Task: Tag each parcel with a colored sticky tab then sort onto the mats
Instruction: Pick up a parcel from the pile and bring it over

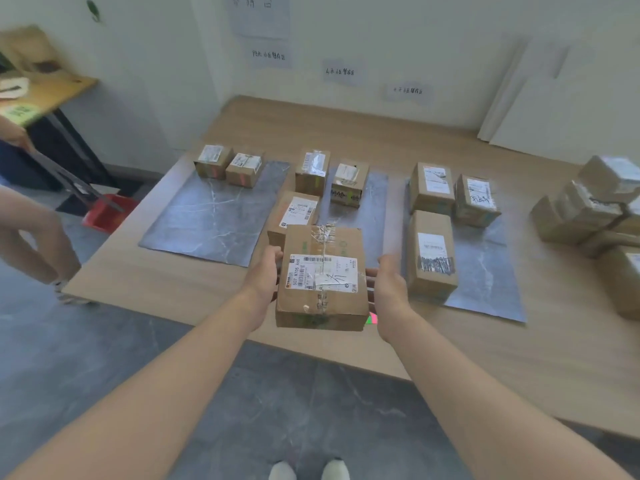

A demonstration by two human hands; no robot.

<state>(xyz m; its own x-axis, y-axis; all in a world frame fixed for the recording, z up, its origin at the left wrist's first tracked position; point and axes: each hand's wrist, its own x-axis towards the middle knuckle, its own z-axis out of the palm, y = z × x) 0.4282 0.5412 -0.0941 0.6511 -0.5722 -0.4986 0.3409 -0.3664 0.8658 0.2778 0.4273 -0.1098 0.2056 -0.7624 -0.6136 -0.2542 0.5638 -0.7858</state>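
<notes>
Keep the brown cardboard parcel with the white shipping label [322, 278] level. Your left hand [265, 275] grips its left side, thumb on top; your right hand [391, 289] supports the right side, fingers reaching beneath. The parcel hangs above the light wooden table [173, 282]. Lower it flat onto the middle grey marbled mat [377, 202], probably its destination, clear of neighbouring boxes.

The carried parcel [322, 278] hid most fingers of the left hand [263, 275] and right hand [389, 285], and much of the middle mat [377, 202]. A pink-and-green sliver [372, 319] (too little to identify) showed under its near right corner. The parcel stack [588, 209] ran off the right edge, and a second person [31, 220] was cut by the left. Wall notes [340, 71] were too blurred to read.
</notes>
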